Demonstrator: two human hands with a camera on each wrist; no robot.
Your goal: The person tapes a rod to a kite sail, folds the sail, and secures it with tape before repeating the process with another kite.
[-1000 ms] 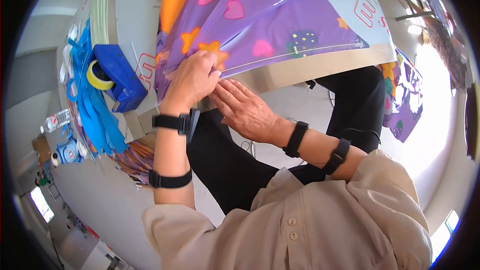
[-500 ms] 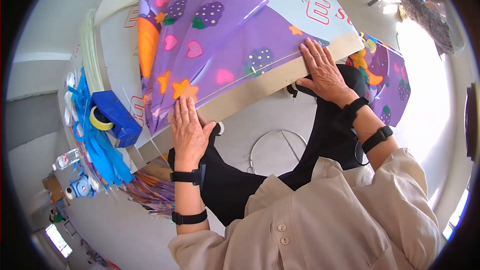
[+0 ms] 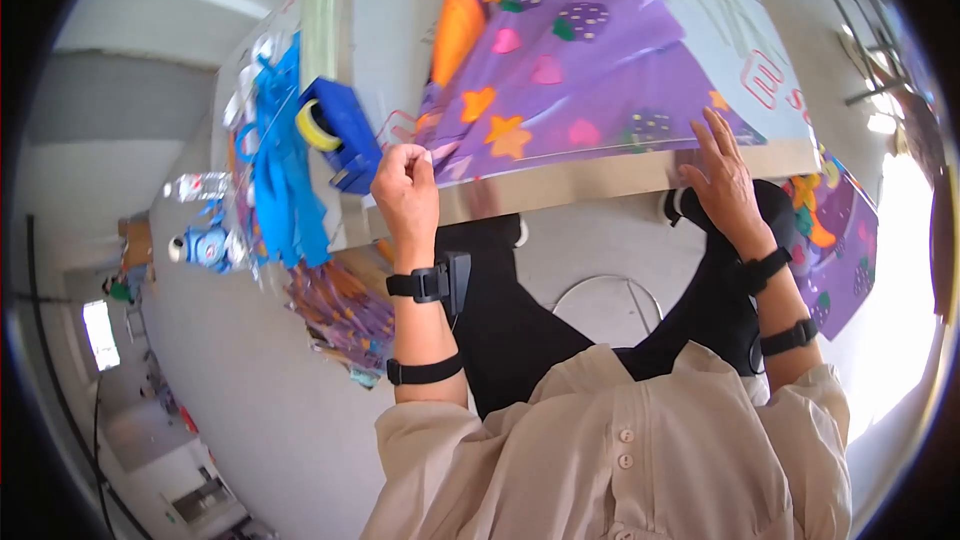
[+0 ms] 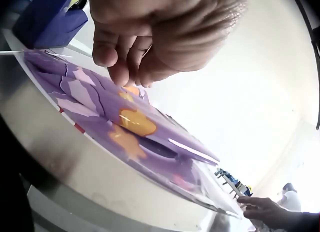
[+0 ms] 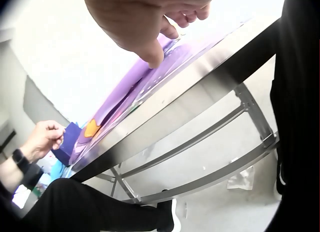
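A shiny purple plastic sheet (image 3: pixel 625 70), printed with stars, hearts and berries, lies in folds over the near side of the table. Along its near edge runs a thin white line. My left hand (image 3: pixel 407 205) is raised beside the sheet's left corner, its fingers curled toward the thumb. Nothing shows between those fingers in the left wrist view, where the hand (image 4: pixel 165 34) hangs above the folds. Over the right end of the near edge, my right hand (image 3: pixel 728 185) has its fingers spread and fairly straight, the thumb near the metal rim.
A blue tape dispenser (image 3: pixel 345 140) with a yellow roll stands left of the sheet, next to blue strips (image 3: pixel 285 160). Thin pale rods (image 3: pixel 715 0) lie at the back right. More printed sheets (image 3: pixel 840 250) hang at the right. A metal table edge (image 3: pixel 590 180) borders my lap.
A second ago both hands were together at the left corner. My right hand then moved to the right end. Since half a second ago my left hand has lifted off the sheet and curled.
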